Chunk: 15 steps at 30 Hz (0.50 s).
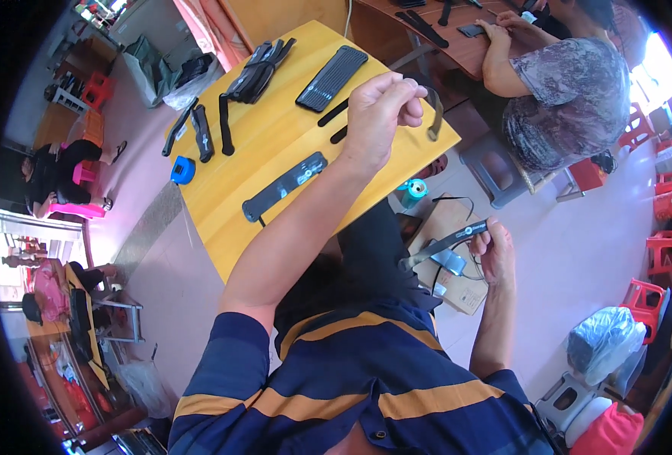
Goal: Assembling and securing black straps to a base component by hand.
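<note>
My left hand (381, 117) is raised over the yellow table (222, 201), its fingers closed in a pinch on a dark olive strap (435, 125) that curves down on their right. Lower and to the right, off the table, my right hand (497, 254) grips the end of a black strap with a pale printed mark (451, 241). Behind my left hand lie dark strap ends (333, 113), partly hidden. A black ribbed pad (332, 78) lies beyond them. Left of my forearm is a black padded strap (284, 186) with a glossy patch.
A bundle of black straps (257, 73), several short black straps (201, 133) and a blue tape measure (182, 170) lie on the table's left. Below my right hand stands a cardboard box (461, 292) with a light-blue device (448, 262). A person (567, 98) works at a brown table.
</note>
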Tool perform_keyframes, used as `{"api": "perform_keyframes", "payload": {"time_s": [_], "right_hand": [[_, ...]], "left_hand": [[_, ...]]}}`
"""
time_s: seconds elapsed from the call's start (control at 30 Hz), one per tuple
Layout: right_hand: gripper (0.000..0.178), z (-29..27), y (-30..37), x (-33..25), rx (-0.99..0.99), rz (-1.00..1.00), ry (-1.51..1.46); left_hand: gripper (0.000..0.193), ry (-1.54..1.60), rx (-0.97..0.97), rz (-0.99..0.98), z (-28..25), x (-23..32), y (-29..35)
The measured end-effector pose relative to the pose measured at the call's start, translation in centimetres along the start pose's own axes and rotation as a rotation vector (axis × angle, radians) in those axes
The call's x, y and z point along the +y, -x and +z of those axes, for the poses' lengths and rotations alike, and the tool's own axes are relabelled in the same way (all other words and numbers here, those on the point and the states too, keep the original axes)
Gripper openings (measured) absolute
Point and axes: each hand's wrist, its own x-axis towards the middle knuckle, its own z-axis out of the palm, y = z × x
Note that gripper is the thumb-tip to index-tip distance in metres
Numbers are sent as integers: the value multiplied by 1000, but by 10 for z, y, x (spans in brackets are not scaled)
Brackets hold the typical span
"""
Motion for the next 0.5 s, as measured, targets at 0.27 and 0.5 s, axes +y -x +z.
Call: {"api": "perform_keyframes", "payload": {"time_s": [0.27, 0.5], "right_hand": [[38, -3, -8, 4, 51, 93, -3], [39, 7, -25, 2, -4, 96, -12]], "left_hand": [[21, -33, 312, -290, -49, -79, 35], [18, -50, 433, -421, -77, -86, 56]]}}
